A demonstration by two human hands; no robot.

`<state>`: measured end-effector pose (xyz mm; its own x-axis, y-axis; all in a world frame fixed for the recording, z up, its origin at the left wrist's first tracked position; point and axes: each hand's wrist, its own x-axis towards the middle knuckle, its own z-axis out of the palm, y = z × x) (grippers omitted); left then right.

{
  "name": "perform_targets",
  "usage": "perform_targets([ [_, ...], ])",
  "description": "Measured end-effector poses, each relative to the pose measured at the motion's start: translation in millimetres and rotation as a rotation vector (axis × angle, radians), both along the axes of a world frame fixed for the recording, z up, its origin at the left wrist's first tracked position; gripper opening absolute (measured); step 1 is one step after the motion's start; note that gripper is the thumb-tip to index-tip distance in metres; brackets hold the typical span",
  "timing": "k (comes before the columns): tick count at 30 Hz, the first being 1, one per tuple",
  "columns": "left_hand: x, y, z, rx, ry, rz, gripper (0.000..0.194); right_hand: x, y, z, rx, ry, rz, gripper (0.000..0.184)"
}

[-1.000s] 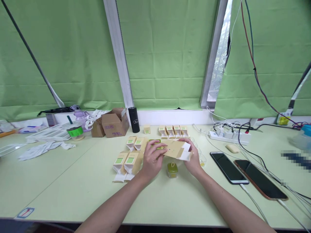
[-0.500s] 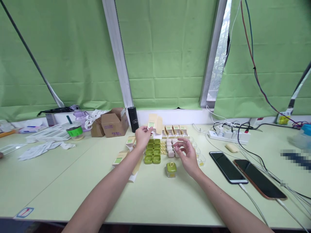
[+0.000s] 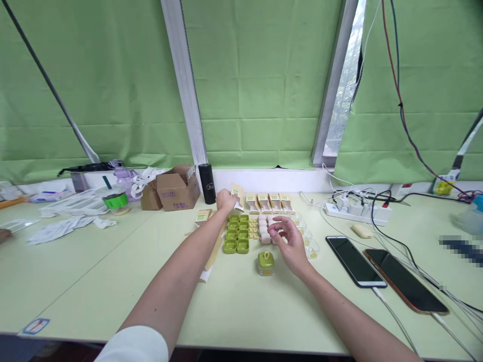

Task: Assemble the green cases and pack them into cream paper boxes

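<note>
Fingers: left hand [image 3: 225,201] grasps the card box [image 3: 238,196]; right hand [image 3: 291,242] is half curled, seemingly with nothing.
Box place: far side, just left of the open boxes [image 3: 264,203].
Handling: probably light, rather stiff, crushable, little slippery; better to take by side walls.
Near right hand: pale blocks [image 3: 265,238], green-lidded jar [image 3: 266,261].
Writing: green label, carton's [image 3: 177,188] purple print, unreadable; no brand certain.

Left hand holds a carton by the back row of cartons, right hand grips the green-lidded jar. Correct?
Not quite. In the head view, the green-lidded jar stands ungripped on the table; the right hand is off it. The left hand does hold a carton by the back row of cartons.
</note>
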<state>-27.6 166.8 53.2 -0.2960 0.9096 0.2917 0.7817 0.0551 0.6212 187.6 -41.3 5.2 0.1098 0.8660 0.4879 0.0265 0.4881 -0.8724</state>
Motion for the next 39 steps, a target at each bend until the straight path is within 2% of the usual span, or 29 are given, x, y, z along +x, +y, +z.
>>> perform_targets([
  [9, 15.0, 14.9, -13.7, -0.081, 0.071, 0.016, 0.033, 1.1, 1.3, -2.7, 0.009, -0.023, 0.009, 0.034],
  [16, 21.1, 16.7, -22.2, -0.135, 0.114, 0.012, 0.04, 1.0, 1.1, -3.0, 0.01, -0.061, 0.013, 0.03],
  [29, 21.7, 21.8, -16.8, -0.198, 0.206, -0.078, 0.037, 2.7, 4.0, -3.7, -0.015, -0.075, 0.004, 0.031],
  [34, 13.7, 6.6, 0.1, -0.161, 0.263, -0.134, 0.037, 6.0, 7.0, -3.2, -0.017, -0.072, -0.044, 0.033],
  [39, 12.7, -40.1, 18.5, -0.052, 0.305, -0.294, 0.038, 7.7, 9.5, -3.7, -0.04, -0.085, -0.104, 0.028],
])
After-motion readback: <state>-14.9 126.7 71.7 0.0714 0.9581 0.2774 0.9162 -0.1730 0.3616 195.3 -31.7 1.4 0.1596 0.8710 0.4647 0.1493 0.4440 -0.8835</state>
